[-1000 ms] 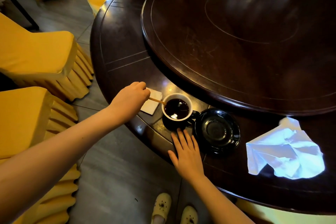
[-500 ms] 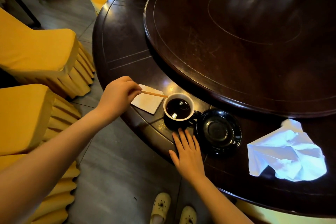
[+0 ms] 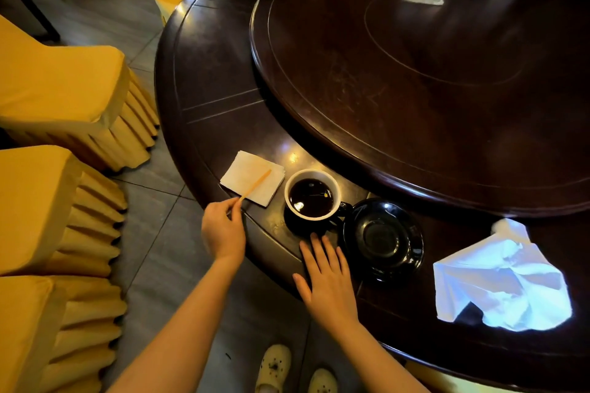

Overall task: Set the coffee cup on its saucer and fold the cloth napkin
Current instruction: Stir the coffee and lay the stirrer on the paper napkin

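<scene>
A black coffee cup [image 3: 312,198] with a white inside, full of dark coffee, stands on the dark table, left of the empty black saucer [image 3: 383,239]. The cup touches the saucer's rim at its handle side. A crumpled white cloth napkin [image 3: 501,281] lies to the right near the table edge. My left hand [image 3: 223,230] pinches a thin wooden stir stick [image 3: 255,184] whose far end lies over a folded white paper napkin [image 3: 252,181]. My right hand [image 3: 327,277] rests flat on the table, its fingertips at the cup's base.
The round dark table [image 3: 217,99] carries a large raised turntable [image 3: 431,73] behind the cup. Yellow-covered chairs [image 3: 64,96] stand to the left on the grey tiled floor. My feet in pale shoes [image 3: 274,367] show under the table edge.
My left hand drew the stir stick out of the cup and moved left and toward me, bringing the stick over the paper napkin. The right hand stayed flat by the cup.
</scene>
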Demonstrator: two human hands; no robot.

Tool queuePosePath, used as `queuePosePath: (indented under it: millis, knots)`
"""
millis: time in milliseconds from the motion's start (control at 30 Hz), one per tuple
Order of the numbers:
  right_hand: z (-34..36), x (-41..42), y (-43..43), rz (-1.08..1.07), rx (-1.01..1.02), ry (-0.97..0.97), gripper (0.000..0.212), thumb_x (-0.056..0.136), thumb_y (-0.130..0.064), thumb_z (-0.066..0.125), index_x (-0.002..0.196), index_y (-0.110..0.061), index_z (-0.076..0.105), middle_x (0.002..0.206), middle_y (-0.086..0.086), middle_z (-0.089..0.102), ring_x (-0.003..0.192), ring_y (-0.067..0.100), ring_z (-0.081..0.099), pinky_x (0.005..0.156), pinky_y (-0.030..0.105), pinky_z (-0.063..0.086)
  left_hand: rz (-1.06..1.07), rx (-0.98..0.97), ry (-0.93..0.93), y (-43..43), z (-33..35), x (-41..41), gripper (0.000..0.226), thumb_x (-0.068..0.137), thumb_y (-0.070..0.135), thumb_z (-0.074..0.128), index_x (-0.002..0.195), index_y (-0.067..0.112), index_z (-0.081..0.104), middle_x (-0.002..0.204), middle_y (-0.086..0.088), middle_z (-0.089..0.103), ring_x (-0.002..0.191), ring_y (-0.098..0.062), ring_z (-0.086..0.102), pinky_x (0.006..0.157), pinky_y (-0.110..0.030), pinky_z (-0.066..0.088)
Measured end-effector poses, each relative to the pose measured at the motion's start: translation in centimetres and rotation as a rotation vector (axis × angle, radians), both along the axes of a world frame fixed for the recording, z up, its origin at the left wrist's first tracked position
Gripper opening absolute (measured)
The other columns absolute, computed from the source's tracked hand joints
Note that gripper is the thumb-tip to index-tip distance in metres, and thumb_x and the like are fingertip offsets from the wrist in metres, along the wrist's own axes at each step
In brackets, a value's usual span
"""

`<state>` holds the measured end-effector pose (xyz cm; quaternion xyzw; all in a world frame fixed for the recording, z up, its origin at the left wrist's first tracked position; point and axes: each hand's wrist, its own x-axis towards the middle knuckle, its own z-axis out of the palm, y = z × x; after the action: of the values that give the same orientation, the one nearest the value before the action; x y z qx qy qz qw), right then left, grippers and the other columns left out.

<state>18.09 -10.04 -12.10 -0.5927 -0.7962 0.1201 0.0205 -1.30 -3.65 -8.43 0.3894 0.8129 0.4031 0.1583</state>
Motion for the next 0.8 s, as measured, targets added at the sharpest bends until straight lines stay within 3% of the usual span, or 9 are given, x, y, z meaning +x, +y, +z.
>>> queuePosePath:
  millis: [233,433,567,667,733,800]
  knots:
    - [-0.1,0.0,0.0,-0.001,0.010,0.009,0.058,0.090,-0.051,0.033,0.142,-0.023,0.034,0.150,0.005,0.035,0.140,0.021,0.023,0.112,0.038,0.007,-0.143,-0.134,0.331,-1.2,-1.6,1.2,0.008,0.079,0.007,0.068,0.086,0.003,0.069,0.076,-0.014,0.064,0.071,-0.031,0.057,0.054,-0.036,0.043]
    - [0.0,0.0,-0.1,0.000,0.006,0.020,0.058,0.090,-0.050,0.034,0.142,-0.023,0.033,0.150,0.005,0.035,0.140,0.021,0.024,0.112,0.039,0.011,-0.151,-0.154,0.330,-1.3,-1.9,1.1,0.012,0.080,0.010,0.068,0.089,0.003,0.066,0.083,-0.015,0.063,0.076,-0.030,0.054,0.057,-0.037,0.042]
    - [0.1,0.1,0.2,0.000,-0.010,0.082,0.058,0.090,-0.051,0.034,0.142,-0.026,0.031,0.152,0.002,0.031,0.142,0.019,0.018,0.113,0.037,0.008,-0.238,-0.110,0.438,-2.4,-1.7,1.7,0.022,0.080,0.009,0.064,0.101,0.003,0.061,0.094,-0.015,0.061,0.083,-0.032,0.056,0.067,-0.042,0.047]
    - [0.4,0.3,0.5,-0.011,-0.072,0.207,0.060,0.088,-0.051,0.031,0.143,-0.030,0.028,0.155,-0.003,0.020,0.142,0.011,0.003,0.118,0.034,0.000,-0.450,-0.023,0.470,-3.9,-1.8,3.5,0.030,0.084,0.017,0.047,0.106,0.001,0.062,0.104,-0.017,0.064,0.094,-0.033,0.061,0.080,-0.044,0.052]
    - [1.1,0.4,0.8,-0.021,-0.102,0.285,0.056,0.088,-0.041,0.035,0.142,-0.028,0.031,0.155,-0.004,0.020,0.141,0.008,0.001,0.119,0.037,0.005,-0.563,-0.104,0.495,-4.8,-2.6,4.7,0.044,0.085,0.027,0.039,0.116,0.002,0.059,0.120,-0.018,0.061,0.111,-0.034,0.058,0.094,-0.045,0.047]
    - [2.3,0.3,1.1,-0.028,-0.144,0.334,0.050,0.090,-0.029,0.042,0.140,-0.025,0.036,0.154,-0.003,0.023,0.143,0.011,0.006,0.118,0.034,0.003,-0.590,-0.235,0.538,-5.3,-3.4,5.5,0.055,0.090,0.039,0.029,0.130,0.005,0.048,0.136,-0.017,0.049,0.128,-0.030,0.043,0.109,-0.043,0.029]
